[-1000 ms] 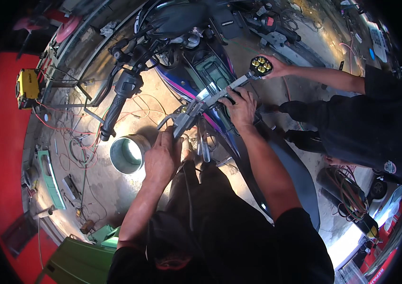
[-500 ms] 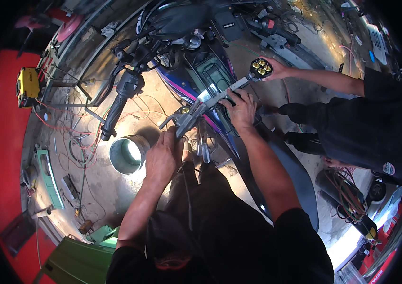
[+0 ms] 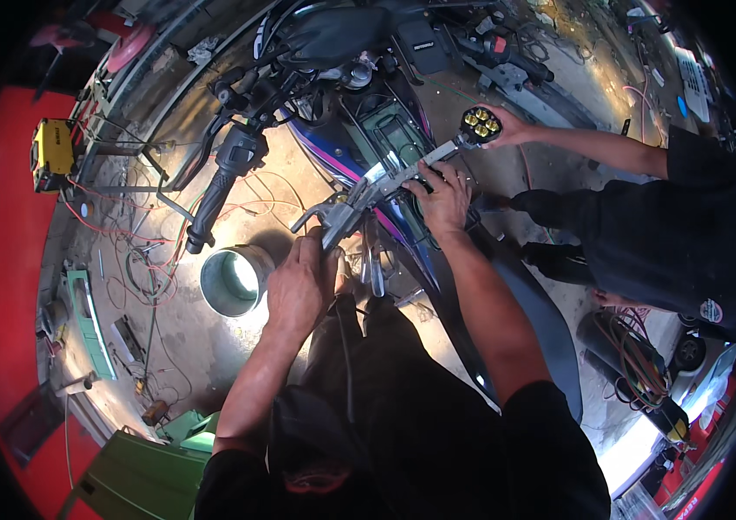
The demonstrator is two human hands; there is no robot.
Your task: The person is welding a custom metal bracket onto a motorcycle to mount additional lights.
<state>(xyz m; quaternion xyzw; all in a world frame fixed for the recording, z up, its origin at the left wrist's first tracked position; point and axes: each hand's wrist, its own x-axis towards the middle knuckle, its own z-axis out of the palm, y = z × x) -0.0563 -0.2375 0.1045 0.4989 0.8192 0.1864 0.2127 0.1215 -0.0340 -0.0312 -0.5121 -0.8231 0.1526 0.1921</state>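
Note:
A grey metal bracket (image 3: pixel 385 184) lies diagonally across the motorcycle's body (image 3: pixel 344 165), with a round lamp (image 3: pixel 481 124) with yellow lenses at its upper right end. My left hand (image 3: pixel 299 282) is closed on the bracket's lower left end. My right hand (image 3: pixel 442 199) rests over the bracket's middle, its fingers curled round the bar. A co-worker's hand (image 3: pixel 511 128) holds the lamp end from the right. The motorcycle's handlebar grip (image 3: pixel 212 208) is left of the bracket.
A metal bucket (image 3: pixel 222 284) stands on the floor (image 3: pixel 177 338) among loose cables. A yellow machine (image 3: pixel 53 156) is at the left, green panels (image 3: pixel 134 477) at the lower left. A co-worker (image 3: pixel 645 243) stands at the right, near hose-wrapped cylinders (image 3: pixel 611 364). The black seat (image 3: pixel 533 334) runs beside my right arm.

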